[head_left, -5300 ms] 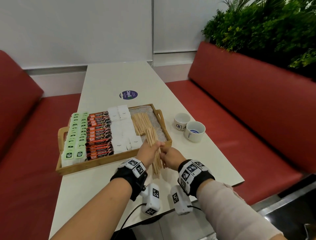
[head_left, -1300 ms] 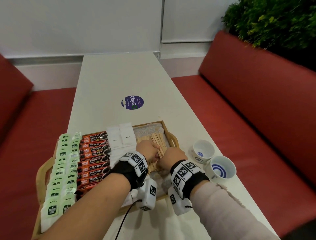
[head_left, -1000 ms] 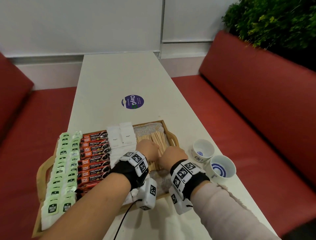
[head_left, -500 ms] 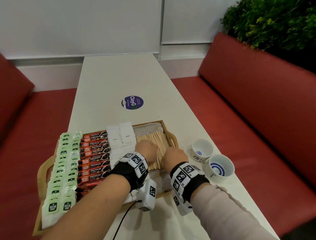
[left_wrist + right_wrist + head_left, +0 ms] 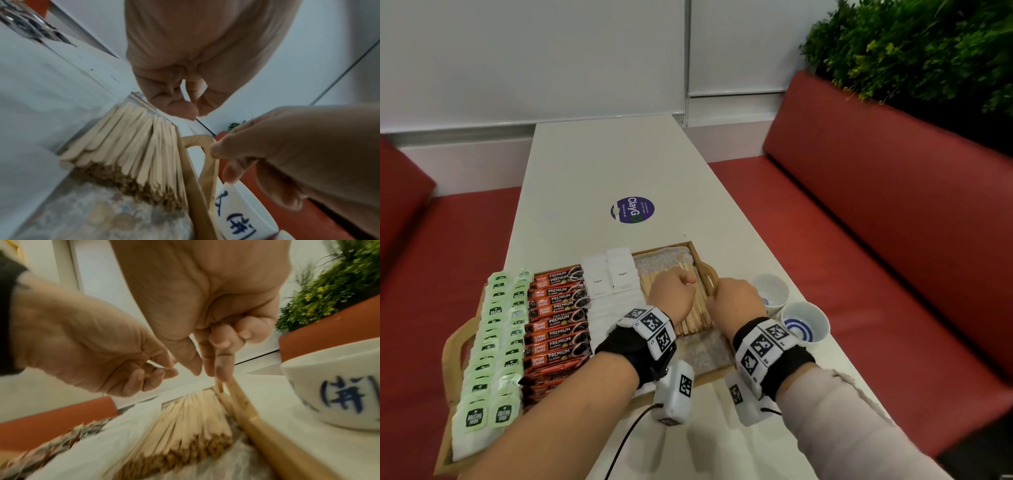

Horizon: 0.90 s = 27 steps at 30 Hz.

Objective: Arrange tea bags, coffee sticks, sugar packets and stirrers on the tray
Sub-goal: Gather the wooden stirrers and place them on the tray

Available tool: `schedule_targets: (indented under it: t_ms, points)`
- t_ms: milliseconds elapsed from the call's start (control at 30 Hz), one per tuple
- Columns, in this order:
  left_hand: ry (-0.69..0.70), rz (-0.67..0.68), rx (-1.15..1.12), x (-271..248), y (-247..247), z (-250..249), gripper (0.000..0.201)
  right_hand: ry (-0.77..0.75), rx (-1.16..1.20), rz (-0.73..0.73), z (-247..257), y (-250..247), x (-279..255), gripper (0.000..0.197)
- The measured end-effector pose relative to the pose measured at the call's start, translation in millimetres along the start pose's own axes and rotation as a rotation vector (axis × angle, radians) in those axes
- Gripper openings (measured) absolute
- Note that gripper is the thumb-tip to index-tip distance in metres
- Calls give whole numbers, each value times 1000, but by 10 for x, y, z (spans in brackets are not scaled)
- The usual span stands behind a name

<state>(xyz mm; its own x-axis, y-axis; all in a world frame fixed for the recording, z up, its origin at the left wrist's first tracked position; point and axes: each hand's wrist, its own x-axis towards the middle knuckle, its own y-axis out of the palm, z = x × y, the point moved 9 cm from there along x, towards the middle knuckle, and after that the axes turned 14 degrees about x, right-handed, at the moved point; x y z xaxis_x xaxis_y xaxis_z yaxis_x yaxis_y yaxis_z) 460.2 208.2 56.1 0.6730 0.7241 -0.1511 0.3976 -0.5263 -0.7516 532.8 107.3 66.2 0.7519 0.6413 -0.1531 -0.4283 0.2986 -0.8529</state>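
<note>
Head view: a wooden tray point(image 5: 453, 346) sits on the near end of a white table point(image 5: 592, 164), filled in columns from left to right. Green tea bags point(image 5: 496, 346) lie along the left side, then orange-and-black coffee sticks point(image 5: 558, 322), then white sugar packets point(image 5: 607, 277), and a stack of wooden stirrers point(image 5: 697, 308) at the right end on the tray's speckled liner. Both hands hover over that right end. The left hand point(image 5: 671, 296) is above the stirrers with its fingers loosely curled; the left wrist view shows its thumb and fingertips close together with nothing between them, so its grip is empty. The right hand point(image 5: 736, 299) is at the tray's right handle point(image 5: 202, 142). In the right wrist view its fingers point(image 5: 223, 363) point down and touch the top of the handle and rim, with the other fingers curled in; whether the grip actually pinches the handle or a stirrer there I cannot tell.

The stirrers lie side by side in a fanned bundle, running along the tray's right wall and touching it.

Just right of the tray stand two white cups with blue marks, one cup point(image 5: 770, 291) beside the handle and a nearer cup point(image 5: 804, 322) touching it. A round purple sticker point(image 5: 632, 209) is on the table beyond the tray. Red benches run along both sides, and green plants point(image 5: 914, 48) rise behind the right one.
</note>
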Motion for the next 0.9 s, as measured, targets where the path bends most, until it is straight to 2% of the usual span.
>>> schedule_targets:
  t_ms: [100,267,333,467,633,767,900]
  points:
    - [159,-13,2,-51,21,-309,19,29,56,-112,-212,-357,-47,23]
    - [373,93,170,-28,291,-784,22,138,99,-199,-707,-715,-175,30]
    - [453,154,303,-73,463,-919,23,163,75,-221,-889,-730,-249,35]
    - [590,238,601,-210,792,-1022,30,238,120,-178,-1226,-624,-400,57]
    - [729,292,865,-375,1016,-1067,39,233,157,-143,-1350,-513,-517,73]
    - [780,287,1034,-444,1134,-1147,51,287,167,-129,-1436,-546,-512,81]
    - [746,338,1175,-435,1187,-1080,61,324,176,-126,-1536,-506,-469,72]
